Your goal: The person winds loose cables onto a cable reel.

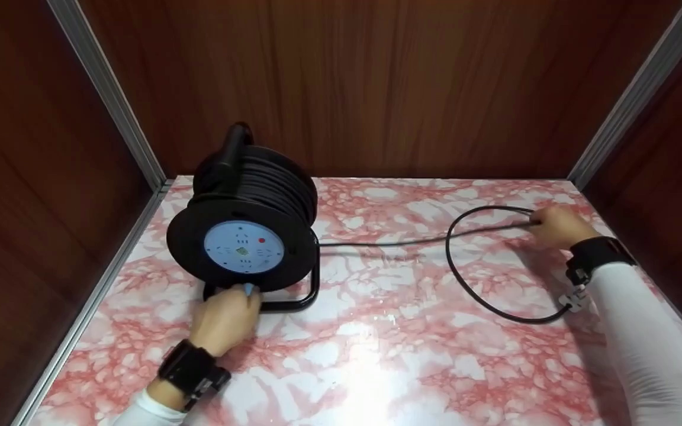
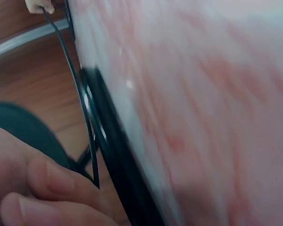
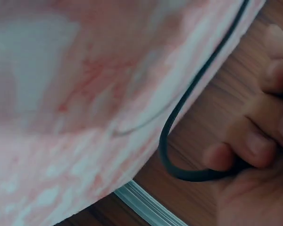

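A black cable reel (image 1: 184, 236) with a pale blue socket panel (image 1: 244, 247) stands at the left on a tubular frame (image 1: 293, 305). At its lower front rim, my left hand (image 1: 225, 316) has curled fingers, with a small blue piece showing beside them; what they grip is mostly hidden. The left wrist view shows these fingers (image 2: 47, 183) close to the frame bar (image 2: 106, 136). Far to the right, my right hand (image 1: 563, 228) grips the black cable (image 1: 388, 244), which runs from the reel and loops down to a plug (image 1: 572, 300). Curled fingers hold the cable in the right wrist view.
The pink-and-white marbled table (image 1: 364, 355) lies beneath everything. Brown wood-grain panels (image 1: 376, 89) rise behind and on both sides, joined by metal corner strips (image 1: 110, 89).
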The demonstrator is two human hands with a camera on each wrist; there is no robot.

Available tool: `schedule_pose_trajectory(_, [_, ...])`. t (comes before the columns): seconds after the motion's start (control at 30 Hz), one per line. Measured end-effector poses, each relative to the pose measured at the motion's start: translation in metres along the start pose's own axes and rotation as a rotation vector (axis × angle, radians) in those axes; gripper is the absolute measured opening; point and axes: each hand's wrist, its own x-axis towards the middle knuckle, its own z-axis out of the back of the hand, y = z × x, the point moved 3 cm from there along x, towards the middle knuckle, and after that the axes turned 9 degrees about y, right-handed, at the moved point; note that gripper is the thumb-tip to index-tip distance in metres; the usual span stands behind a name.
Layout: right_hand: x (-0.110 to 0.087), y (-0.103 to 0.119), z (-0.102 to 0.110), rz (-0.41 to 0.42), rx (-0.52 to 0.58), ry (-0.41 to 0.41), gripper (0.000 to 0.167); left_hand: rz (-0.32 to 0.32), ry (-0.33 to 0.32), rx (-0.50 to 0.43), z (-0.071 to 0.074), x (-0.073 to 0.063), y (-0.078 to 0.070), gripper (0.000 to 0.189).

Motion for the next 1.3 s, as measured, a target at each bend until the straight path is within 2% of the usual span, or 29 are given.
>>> schedule_pose_trajectory(0.13, [-0.005, 0.006, 0.012, 0.031, 0.016, -0.202, 0.016, 0.122, 0.092, -0.093, 0.011, -0.003, 0.020, 0.043])
schedule_pose_trajectory(0.2, [-0.006, 0.007, 0.012, 0.048, 0.007, -0.236, 0.016, 0.185, 0.118, -0.136, 0.017, -0.005, 0.029, 0.048])
schedule_pose_trajectory(0.23, [-0.005, 0.007, 0.011, 0.047, -0.010, -0.221, 0.015, 0.204, 0.126, -0.145, 0.020, -0.006, 0.032, 0.050])
schedule_pose_trajectory(0.37, [-0.002, 0.004, -0.002, 0.029, -0.022, -0.056, 0.017, 0.239, 0.109, -0.162, 0.034, -0.008, 0.042, 0.056])
schedule_pose_trajectory(0.43, [-0.002, 0.005, -0.003, 0.027, -0.020, -0.036, 0.017, 0.245, 0.087, -0.172, 0.040, -0.009, 0.046, 0.057])
schedule_pose_trajectory(0.5, [-0.003, 0.008, 0.002, 0.063, -0.017, -0.113, 0.017, 0.249, 0.056, -0.187, 0.047, -0.010, 0.049, 0.058])
schedule_pose_trajectory(0.63, [-0.006, 0.015, 0.018, 0.116, -0.012, -0.343, 0.026, 0.274, -0.011, -0.231, 0.058, -0.013, 0.054, 0.062])
schedule_pose_trajectory(0.7, [-0.006, 0.014, 0.018, 0.103, 0.003, -0.379, 0.030, 0.287, -0.049, -0.262, 0.064, -0.014, 0.055, 0.063])
schedule_pose_trajectory(0.77, [-0.006, 0.010, 0.011, 0.075, 0.005, -0.327, 0.029, 0.299, -0.099, -0.290, 0.069, -0.015, 0.055, 0.062])
schedule_pose_trajectory(0.87, [-0.004, 0.006, -0.004, 0.035, -0.007, -0.192, 0.024, 0.298, -0.188, -0.330, 0.077, -0.013, 0.053, 0.059])
schedule_pose_trajectory(0.93, [-0.003, 0.007, -0.008, 0.032, -0.018, -0.140, 0.019, 0.301, -0.233, -0.355, 0.083, -0.011, 0.050, 0.058])
schedule_pose_trajectory(1.0, [-0.003, 0.013, -0.002, 0.065, -0.015, -0.182, 0.020, 0.296, -0.262, -0.385, 0.090, -0.009, 0.047, 0.058])
schedule_pose_trajectory(1.13, [-0.006, 0.025, 0.020, 0.133, 0.002, -0.389, 0.031, 0.293, -0.298, -0.434, 0.103, -0.004, 0.036, 0.058])
schedule_pose_trajectory(1.2, [-0.006, 0.028, 0.024, 0.150, -0.012, -0.453, 0.033, 0.289, -0.305, -0.457, 0.108, -0.002, 0.029, 0.057])
schedule_pose_trajectory(1.23, [-0.006, 0.028, 0.023, 0.145, -0.011, -0.445, 0.033, 0.283, -0.314, -0.464, 0.111, -0.001, 0.026, 0.057])
schedule_pose_trajectory(1.3, [-0.004, 0.027, 0.016, 0.116, -0.009, -0.356, 0.029, 0.271, -0.328, -0.481, 0.116, 0.002, 0.017, 0.057])
